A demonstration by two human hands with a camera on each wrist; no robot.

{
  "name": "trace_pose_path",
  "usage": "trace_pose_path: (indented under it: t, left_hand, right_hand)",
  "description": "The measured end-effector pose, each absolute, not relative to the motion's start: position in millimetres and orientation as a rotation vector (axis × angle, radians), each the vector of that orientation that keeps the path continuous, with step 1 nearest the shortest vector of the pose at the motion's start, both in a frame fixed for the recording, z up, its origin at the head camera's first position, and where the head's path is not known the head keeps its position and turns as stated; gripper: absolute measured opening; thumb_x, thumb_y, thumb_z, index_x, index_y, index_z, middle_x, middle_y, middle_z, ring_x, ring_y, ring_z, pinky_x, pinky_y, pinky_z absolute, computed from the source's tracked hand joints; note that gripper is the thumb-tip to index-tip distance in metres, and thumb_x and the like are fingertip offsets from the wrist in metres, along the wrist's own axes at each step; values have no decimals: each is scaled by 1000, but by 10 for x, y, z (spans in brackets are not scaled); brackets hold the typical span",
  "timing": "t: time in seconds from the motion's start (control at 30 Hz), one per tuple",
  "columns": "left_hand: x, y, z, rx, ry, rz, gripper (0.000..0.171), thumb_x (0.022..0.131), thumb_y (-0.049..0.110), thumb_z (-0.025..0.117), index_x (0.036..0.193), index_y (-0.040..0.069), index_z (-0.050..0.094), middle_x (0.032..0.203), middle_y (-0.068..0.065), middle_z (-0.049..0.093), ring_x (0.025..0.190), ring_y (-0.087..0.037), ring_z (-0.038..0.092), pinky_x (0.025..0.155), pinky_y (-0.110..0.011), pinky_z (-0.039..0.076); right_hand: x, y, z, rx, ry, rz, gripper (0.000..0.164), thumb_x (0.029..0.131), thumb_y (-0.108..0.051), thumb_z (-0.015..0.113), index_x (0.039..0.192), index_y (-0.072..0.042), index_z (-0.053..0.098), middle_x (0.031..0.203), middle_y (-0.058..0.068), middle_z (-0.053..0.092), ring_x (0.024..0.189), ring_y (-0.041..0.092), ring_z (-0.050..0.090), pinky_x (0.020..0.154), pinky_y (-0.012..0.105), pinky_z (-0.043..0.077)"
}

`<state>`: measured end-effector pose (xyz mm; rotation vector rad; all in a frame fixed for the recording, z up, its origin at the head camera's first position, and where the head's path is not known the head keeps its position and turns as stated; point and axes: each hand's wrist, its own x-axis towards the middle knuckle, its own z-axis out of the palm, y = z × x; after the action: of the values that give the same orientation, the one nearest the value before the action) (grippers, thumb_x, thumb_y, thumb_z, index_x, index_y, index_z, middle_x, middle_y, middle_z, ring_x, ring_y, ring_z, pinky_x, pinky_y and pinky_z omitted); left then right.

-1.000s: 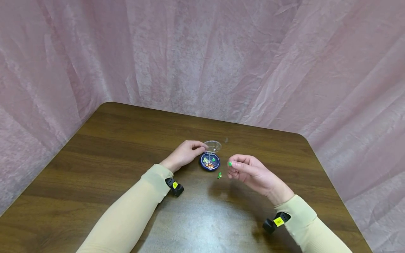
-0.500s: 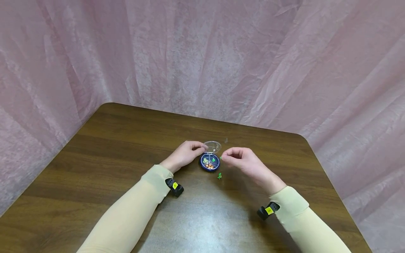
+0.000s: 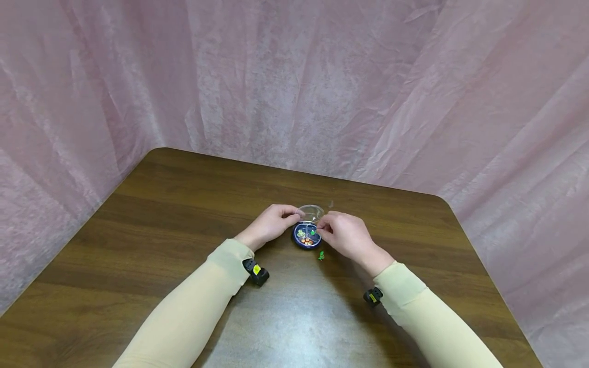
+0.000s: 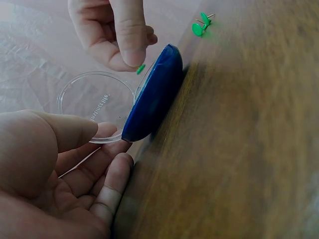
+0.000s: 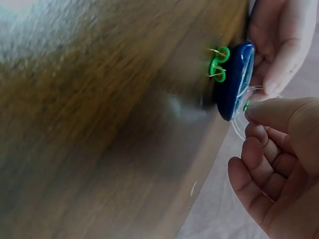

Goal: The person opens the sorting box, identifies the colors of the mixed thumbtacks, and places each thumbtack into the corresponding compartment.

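A round blue case [image 4: 158,97] with its clear lid [image 3: 312,210] raised sits on the wooden table. Its divided inside holds pale yellow-green, orange and green thumbtacks [image 3: 313,232] in separate compartments. My left hand [image 3: 270,224] pinches the lid's left edge between thumb and fingers. Over the case's right side, my right hand [image 3: 347,235] pinches a green thumbtack [image 4: 140,69] between thumb and forefinger; in the head view the fingers hide this tack. Several loose green thumbtacks [image 5: 215,67] lie on the table just in front of the case, points showing.
The brown wooden table [image 3: 207,189] reaches back to a pink curtain [image 3: 257,82]. A small clear scrap [image 3: 331,204] lies behind the case, to the right of the lid.
My right hand has moved left with the green thumbtack, from beside the case to over its right side. My left hand keeps its hold on the lid.
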<state>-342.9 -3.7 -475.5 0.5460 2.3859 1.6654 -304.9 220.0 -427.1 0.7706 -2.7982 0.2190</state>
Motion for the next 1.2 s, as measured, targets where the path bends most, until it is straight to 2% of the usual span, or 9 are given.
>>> trace_pose_path:
  t: [0.13,0.4,0.73,1.0,1.2]
  left_hand:
    - [-3436,-34,-4764,536,2383,1660,28,100,30,59,120,16,73,118,8,67,120,-13,56,104,-34,39]
    - [-3458,-31,-4798,545,2387,1647,29,100,30,59,121,16,73,118,9,67,121,-13,55,104,-36,39]
    - [-3486,1,-4732,575,2402,1609,27,101,31,58,121,19,73,118,9,67,118,-11,56,104,-34,39]
    - [-3479,-17,-4737,563,2406,1623,27,101,29,59,121,17,73,119,9,67,120,-11,56,104,-34,39]
    - [-3473,-27,-4736,556,2407,1631,27,101,30,58,120,17,73,118,9,67,119,-11,56,104,-33,39]
  right_hand:
    - [-3066,2188,-4316,830,-2730,139,7,84,-20,73,81,-23,68,77,-14,56,67,6,53,59,31,46]
    - [-3028,2195,-4319,877,-2714,50,7,86,-19,70,81,-24,69,78,-13,55,68,7,52,58,31,46]
    - [-2738,2382,-4308,804,-2749,157,8,90,-23,69,85,-27,73,75,-18,49,65,3,47,57,25,42]
    - [-2663,2427,-4389,840,-2795,230,3,86,-25,75,86,-28,73,77,-21,51,67,-1,50,60,23,43]
    - [-2676,2416,-4422,917,-2783,231,8,83,-22,78,88,-27,73,77,-21,51,68,-3,51,60,22,44]
